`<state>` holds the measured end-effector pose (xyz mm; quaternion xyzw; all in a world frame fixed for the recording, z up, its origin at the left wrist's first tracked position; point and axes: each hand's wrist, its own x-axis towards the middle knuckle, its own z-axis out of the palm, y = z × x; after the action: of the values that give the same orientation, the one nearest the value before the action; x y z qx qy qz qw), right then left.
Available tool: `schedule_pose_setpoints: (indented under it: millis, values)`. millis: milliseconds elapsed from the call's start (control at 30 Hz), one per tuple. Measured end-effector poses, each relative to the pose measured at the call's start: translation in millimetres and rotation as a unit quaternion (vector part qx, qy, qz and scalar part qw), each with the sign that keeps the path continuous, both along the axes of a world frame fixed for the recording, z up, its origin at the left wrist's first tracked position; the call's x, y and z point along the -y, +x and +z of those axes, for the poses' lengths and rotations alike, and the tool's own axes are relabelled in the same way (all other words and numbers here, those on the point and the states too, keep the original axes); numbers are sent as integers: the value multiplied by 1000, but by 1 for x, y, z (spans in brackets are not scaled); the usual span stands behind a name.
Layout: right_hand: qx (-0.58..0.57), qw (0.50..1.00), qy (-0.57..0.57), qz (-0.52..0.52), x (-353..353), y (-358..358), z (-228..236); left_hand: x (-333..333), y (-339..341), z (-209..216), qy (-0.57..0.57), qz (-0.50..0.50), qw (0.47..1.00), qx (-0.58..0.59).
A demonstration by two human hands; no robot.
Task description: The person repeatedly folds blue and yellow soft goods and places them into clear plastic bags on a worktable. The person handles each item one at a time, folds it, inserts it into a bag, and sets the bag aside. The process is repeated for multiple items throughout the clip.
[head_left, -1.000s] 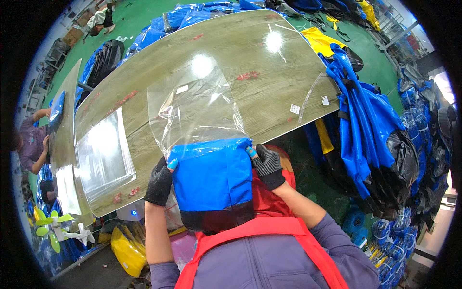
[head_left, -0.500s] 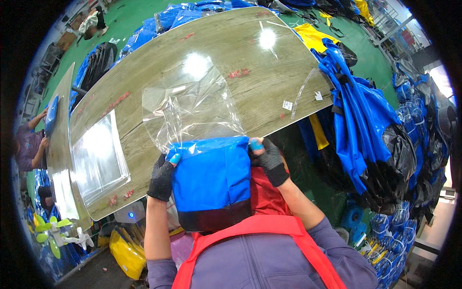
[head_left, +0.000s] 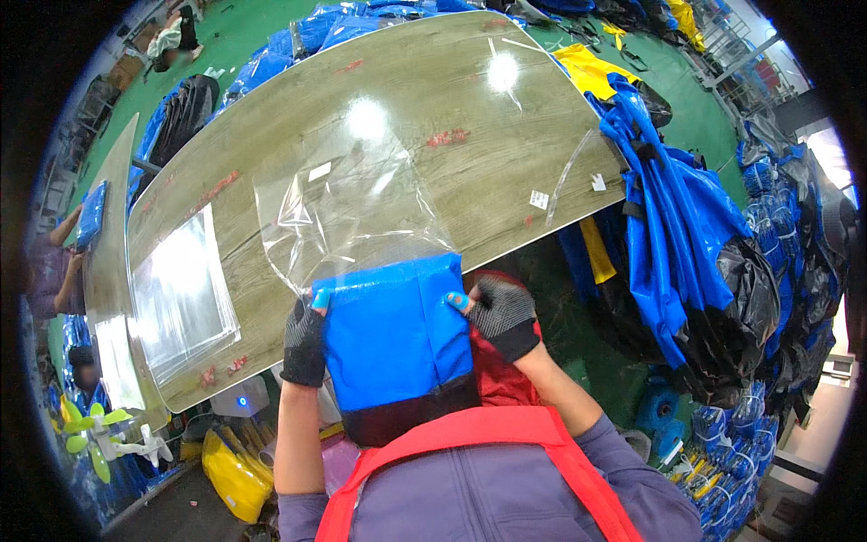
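A folded blue bag [head_left: 397,325] with a black lower band lies between my hands, at the near edge of the table and against my apron. Its upper edge sits at or inside the mouth of a clear plastic bag [head_left: 361,212] spread on the table; exactly how far in is hard to see. My left hand [head_left: 305,339], in a black fingerless glove, grips the blue bag's upper left corner, where the clear plastic meets it. At the right side my gloved right hand [head_left: 501,314] pinches the blue bag's edge, thumb on top. Both thumbs wear light-blue tips.
A stack of clear plastic bags [head_left: 185,298] rests on the table [head_left: 533,126] at left. Blue and black bags [head_left: 673,208] hang over the right edge, beside yellow material [head_left: 591,70]. A small green fan [head_left: 95,425] stands lower left. Another person handles a blue packet [head_left: 92,215] far left.
My right hand has slid down from the blue bag's upper right corner to its side. The clear bag has shifted slightly left and reshaped, while my left hand keeps its corner.
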<state>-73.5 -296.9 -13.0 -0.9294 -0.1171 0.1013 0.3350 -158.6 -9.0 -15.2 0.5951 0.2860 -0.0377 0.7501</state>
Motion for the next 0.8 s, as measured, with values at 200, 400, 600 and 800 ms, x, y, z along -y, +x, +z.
schedule_pose_setpoints:
  millis: [200, 400, 600, 800]
  values:
    - [-106, 929, 352, -47, -2, 33, -26, -4, 20, -2, 33, -46, 997, 49]
    - [27, 926, 330, -179, -16, -17, -46, 4, 25, 3, 91, -36, 995, 10]
    - [55, 965, 247, -72, 10, -36, -42, 9, 14, -3, 95, -40, 994, -38]
    - [-291, 872, 393, 2, 6, -25, -7, 37, -13, 13, 49, -4, 998, -42]
